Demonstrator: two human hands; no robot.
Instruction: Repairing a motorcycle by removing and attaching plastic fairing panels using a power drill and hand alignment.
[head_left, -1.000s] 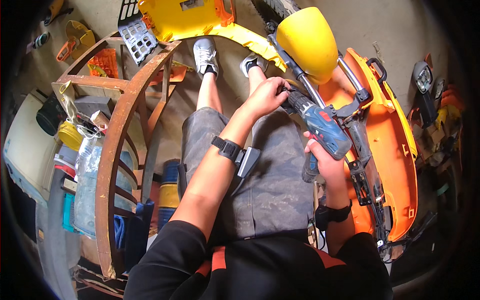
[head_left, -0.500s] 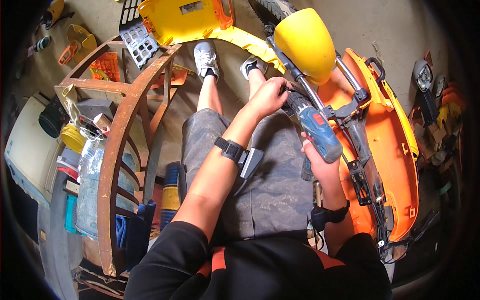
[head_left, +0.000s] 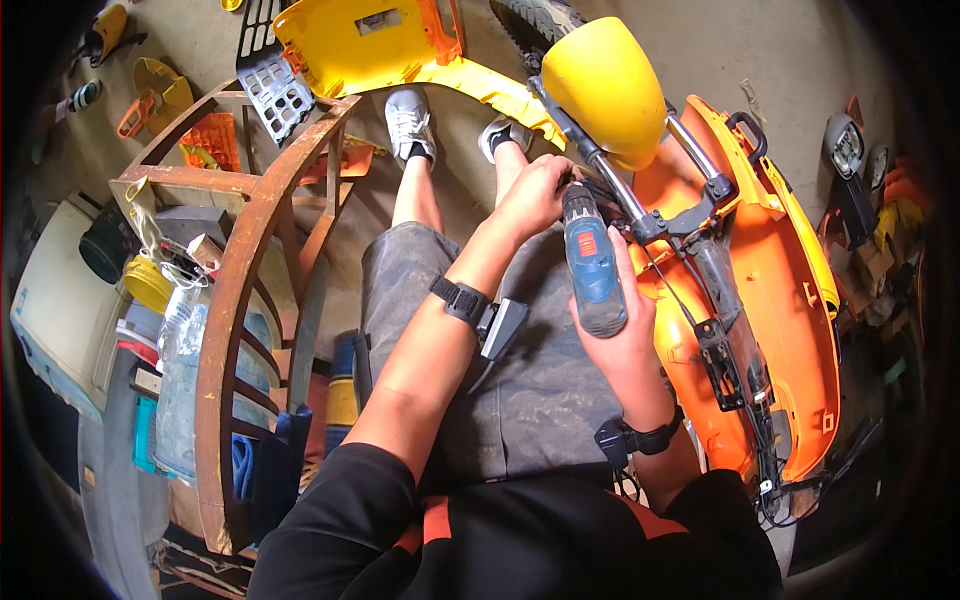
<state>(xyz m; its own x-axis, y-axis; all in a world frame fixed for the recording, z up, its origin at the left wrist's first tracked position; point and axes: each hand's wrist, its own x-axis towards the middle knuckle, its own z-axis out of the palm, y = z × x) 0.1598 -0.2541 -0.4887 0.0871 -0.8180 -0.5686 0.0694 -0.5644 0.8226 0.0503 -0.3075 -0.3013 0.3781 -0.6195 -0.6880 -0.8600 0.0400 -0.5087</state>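
Observation:
My right hand [head_left: 615, 320] grips a blue cordless drill [head_left: 592, 265] over my lap, its chuck pointing away from me. My left hand [head_left: 540, 192] is closed at the drill's front end; what its fingers hold there is hidden. Just right of both hands is a fork assembly with metal tubes [head_left: 620, 190], topped by a yellow fender [head_left: 600, 80]. Behind it lies an orange body shell [head_left: 800, 370] with black cables. My grey camouflage shorts [head_left: 500, 420] are below the drill.
At left, a wooden chair frame [head_left: 245, 300] stands beside piled containers and a white panel [head_left: 60, 300]. Ahead are a yellow panel [head_left: 350, 55], a perforated dark plate [head_left: 270, 95] and a tyre [head_left: 525, 30]. More loose parts [head_left: 850, 180] lie at right on the concrete floor [head_left: 780, 60].
My right hand has moved left and turned the drill, so it now lies more in line straight ahead. My left hand stays about where it was.

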